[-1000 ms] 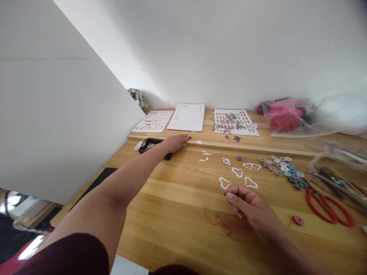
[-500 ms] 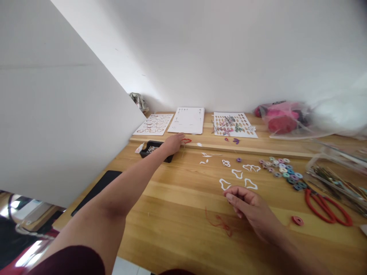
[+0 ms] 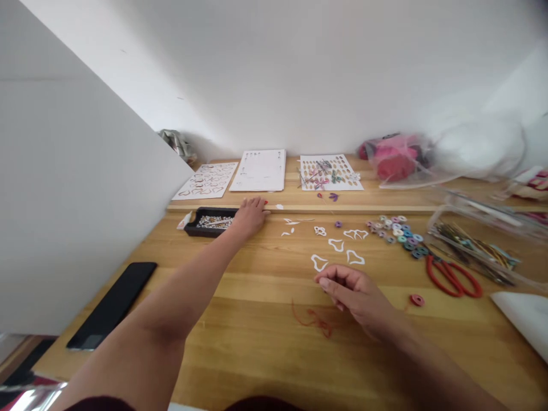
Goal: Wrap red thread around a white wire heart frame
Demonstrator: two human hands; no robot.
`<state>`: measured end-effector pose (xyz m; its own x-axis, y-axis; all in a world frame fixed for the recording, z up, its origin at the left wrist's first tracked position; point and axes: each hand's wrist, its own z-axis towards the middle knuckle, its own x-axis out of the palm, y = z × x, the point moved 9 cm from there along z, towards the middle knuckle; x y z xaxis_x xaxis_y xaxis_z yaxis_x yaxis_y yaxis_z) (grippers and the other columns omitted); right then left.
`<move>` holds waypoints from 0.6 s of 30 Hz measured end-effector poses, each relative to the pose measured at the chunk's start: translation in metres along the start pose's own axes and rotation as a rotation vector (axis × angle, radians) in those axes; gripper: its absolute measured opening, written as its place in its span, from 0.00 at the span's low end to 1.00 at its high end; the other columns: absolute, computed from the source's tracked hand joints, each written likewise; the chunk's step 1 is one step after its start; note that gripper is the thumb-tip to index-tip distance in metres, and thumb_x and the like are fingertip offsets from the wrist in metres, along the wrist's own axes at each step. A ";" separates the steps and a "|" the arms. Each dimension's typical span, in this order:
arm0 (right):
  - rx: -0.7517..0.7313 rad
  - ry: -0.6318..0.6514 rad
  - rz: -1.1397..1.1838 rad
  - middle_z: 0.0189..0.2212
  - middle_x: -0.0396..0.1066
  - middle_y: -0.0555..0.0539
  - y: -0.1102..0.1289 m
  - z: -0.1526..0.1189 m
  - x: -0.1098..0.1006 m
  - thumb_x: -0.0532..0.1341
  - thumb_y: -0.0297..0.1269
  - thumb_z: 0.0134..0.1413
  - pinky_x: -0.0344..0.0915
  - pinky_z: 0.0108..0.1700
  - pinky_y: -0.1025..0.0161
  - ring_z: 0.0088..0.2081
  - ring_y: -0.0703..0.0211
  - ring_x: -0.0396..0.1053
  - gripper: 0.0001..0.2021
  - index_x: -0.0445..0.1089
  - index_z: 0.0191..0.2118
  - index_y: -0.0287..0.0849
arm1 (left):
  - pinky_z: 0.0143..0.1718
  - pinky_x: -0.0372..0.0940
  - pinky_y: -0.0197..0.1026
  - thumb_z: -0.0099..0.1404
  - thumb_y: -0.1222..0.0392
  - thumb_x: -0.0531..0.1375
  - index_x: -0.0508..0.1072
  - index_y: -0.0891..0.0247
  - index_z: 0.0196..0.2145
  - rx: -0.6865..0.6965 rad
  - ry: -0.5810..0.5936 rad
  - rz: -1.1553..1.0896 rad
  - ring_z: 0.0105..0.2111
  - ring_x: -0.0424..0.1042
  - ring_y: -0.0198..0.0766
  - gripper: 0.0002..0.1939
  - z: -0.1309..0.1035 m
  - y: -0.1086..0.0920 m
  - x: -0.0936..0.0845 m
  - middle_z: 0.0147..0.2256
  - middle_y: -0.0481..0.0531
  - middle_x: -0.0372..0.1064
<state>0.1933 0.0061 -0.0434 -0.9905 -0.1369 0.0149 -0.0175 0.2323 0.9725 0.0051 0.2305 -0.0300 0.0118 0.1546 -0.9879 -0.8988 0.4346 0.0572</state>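
Observation:
My left hand [image 3: 250,217] is stretched forward to the raised ledge, fingers flat and pointing away. It covers most of a red outlined piece [image 3: 266,202], of which only a bit shows. A black tray of small beads [image 3: 209,221] lies just left of that hand. My right hand [image 3: 349,290] hovers low over the table, thumb and forefinger pinched together; whatever is between them is too small to make out. White paper outline cutouts [image 3: 336,245] lie just beyond it, and a loose tangle of red thread [image 3: 317,323] is to its left.
At right lie red-handled scissors [image 3: 454,277], several thread bobbins [image 3: 398,231], a red bobbin [image 3: 416,300] and a clear tool box [image 3: 479,240]. Printed sheets [image 3: 259,170] rest on the ledge. A black phone [image 3: 113,305] sits at the left edge.
The view has shifted, so things sit further left. My left hand has slid right along the ledge over the red piece, uncovering more of the tray. My right hand keeps its pinch.

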 end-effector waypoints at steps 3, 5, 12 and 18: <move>-0.014 -0.031 0.019 0.23 0.61 0.54 0.001 0.001 -0.003 0.66 0.52 0.50 0.50 0.25 0.67 0.22 0.69 0.52 0.18 0.72 0.35 0.41 | 0.68 0.43 0.57 0.74 0.52 0.43 0.57 0.70 0.64 -0.012 -0.007 -0.001 0.66 0.53 0.50 0.27 -0.001 0.000 0.001 0.65 0.64 0.55; -0.021 -0.061 0.020 0.23 0.61 0.54 0.001 0.003 -0.006 0.66 0.51 0.50 0.50 0.25 0.67 0.22 0.69 0.52 0.16 0.72 0.35 0.41 | 0.68 0.43 0.57 0.74 0.51 0.43 0.58 0.70 0.64 -0.021 -0.002 0.000 0.66 0.53 0.49 0.28 -0.001 -0.001 0.000 0.65 0.64 0.56; -0.073 -0.075 -0.014 0.22 0.60 0.55 0.006 0.003 -0.006 0.66 0.49 0.50 0.49 0.24 0.67 0.22 0.69 0.53 0.16 0.72 0.34 0.40 | 0.66 0.43 0.67 0.72 0.51 0.47 0.54 0.65 0.67 -0.069 0.007 -0.006 0.68 0.47 0.55 0.29 -0.004 -0.004 -0.014 0.68 0.64 0.46; -0.174 -0.113 -0.089 0.22 0.62 0.53 0.016 0.000 -0.006 0.63 0.45 0.53 0.52 0.27 0.67 0.24 0.67 0.55 0.12 0.72 0.32 0.40 | 0.64 0.56 0.56 0.71 0.56 0.53 0.74 0.52 0.50 0.003 -0.539 -0.261 0.54 0.71 0.43 0.14 -0.079 -0.036 -0.137 0.50 0.49 0.75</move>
<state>0.1988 0.0103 -0.0280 -0.9952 -0.0389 -0.0894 -0.0914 0.0529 0.9944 0.0011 0.1240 0.0924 0.4534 0.4702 -0.7571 -0.8349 0.5214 -0.1762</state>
